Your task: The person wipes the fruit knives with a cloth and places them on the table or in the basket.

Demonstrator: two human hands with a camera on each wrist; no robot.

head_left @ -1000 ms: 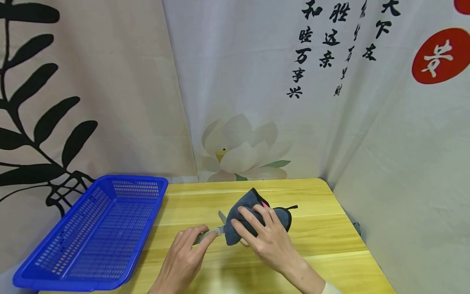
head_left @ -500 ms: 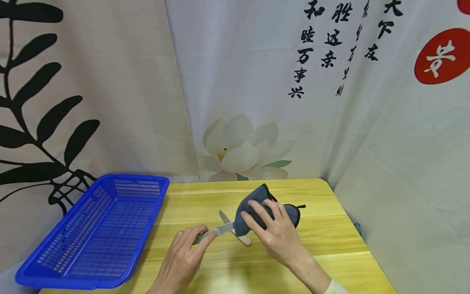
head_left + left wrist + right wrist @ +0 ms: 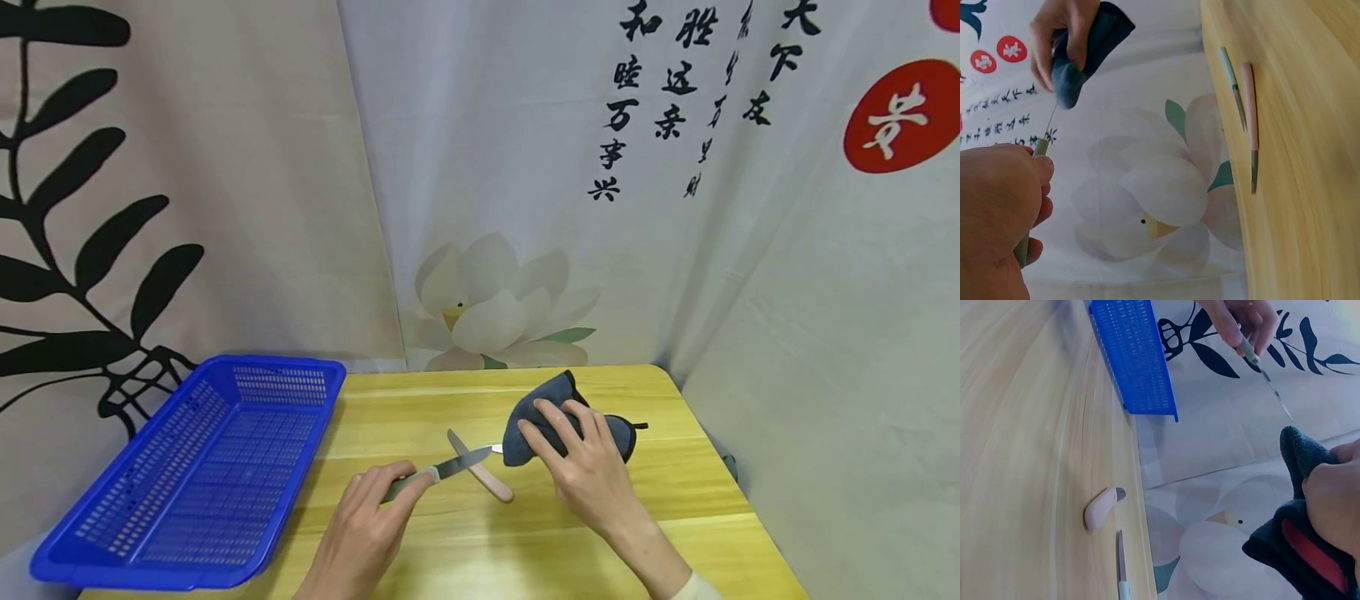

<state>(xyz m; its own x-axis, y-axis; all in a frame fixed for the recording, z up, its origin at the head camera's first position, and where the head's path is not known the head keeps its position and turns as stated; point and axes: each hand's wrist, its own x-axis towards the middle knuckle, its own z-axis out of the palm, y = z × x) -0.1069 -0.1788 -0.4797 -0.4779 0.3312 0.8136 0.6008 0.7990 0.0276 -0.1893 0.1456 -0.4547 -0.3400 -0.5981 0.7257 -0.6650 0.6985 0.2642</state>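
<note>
I see the left hand [image 3: 360, 521] with fingers curled round the knife [image 3: 442, 472], its blade [image 3: 465, 461] poking out past them over the pink knife [image 3: 492, 483] on the table [image 3: 675, 500]. The cloth [image 3: 551, 392] has just slid right, so the blade is bare now; that pull looks done. I can't tell if the tip touches the cloth. The right hand [image 3: 596, 475] grips it.

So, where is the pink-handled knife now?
In the head view, the pink-handled knife lies on the table, right of the blue basket, partly hidden behind the green-handled knife in the left hand.
</note>
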